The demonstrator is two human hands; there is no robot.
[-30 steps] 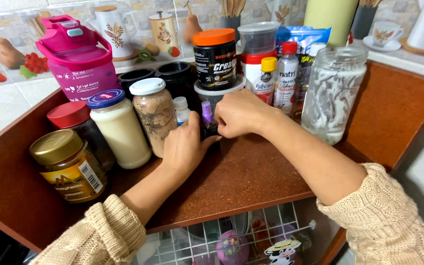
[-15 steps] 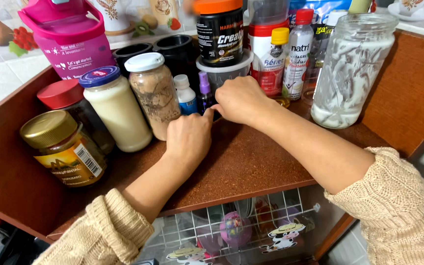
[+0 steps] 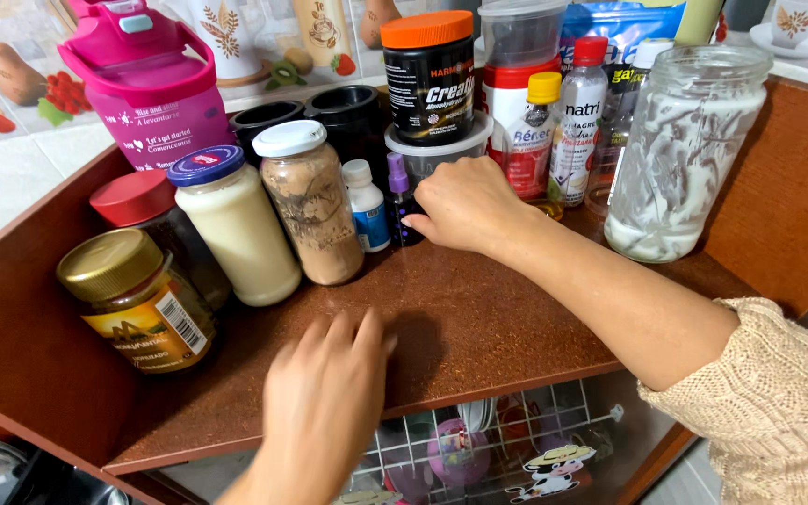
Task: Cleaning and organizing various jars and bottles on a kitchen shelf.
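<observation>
Standing at the far left of the brown speckled laminate shelf [image 3: 479, 318] is a squat glass jar with a gold metal lid [image 3: 137, 299] and a yellow label with a barcode strip. Behind it sits a dark jar with a red lid [image 3: 156, 220], then a glass jar of cream-coloured paste with a blue lid [image 3: 236, 224], and a glass jar of tan powder with a white lid [image 3: 310, 201]. That makes four lidded jars on this side. Above them stands a pink plastic jug with a handle [image 3: 147, 89] and white lettering.

The left hand [image 3: 324, 407] is blurred at the shelf's front edge — fingers spread wide, holding nothing. Next come a small white bottle with a blue label [image 3: 367, 206] and a thin dark bottle with a purple cap [image 3: 402, 198]. The right hand [image 3: 465, 206] rests loosely curled, fingertips touching the purple-capped bottle; whether it grips it I cannot tell. Behind stands a black tub with an orange lid [image 3: 430, 79]. Further right is a clear plastic bottle with a red cap [image 3: 580, 122], and a large lidless glass jar smeared white inside [image 3: 680, 150].
</observation>
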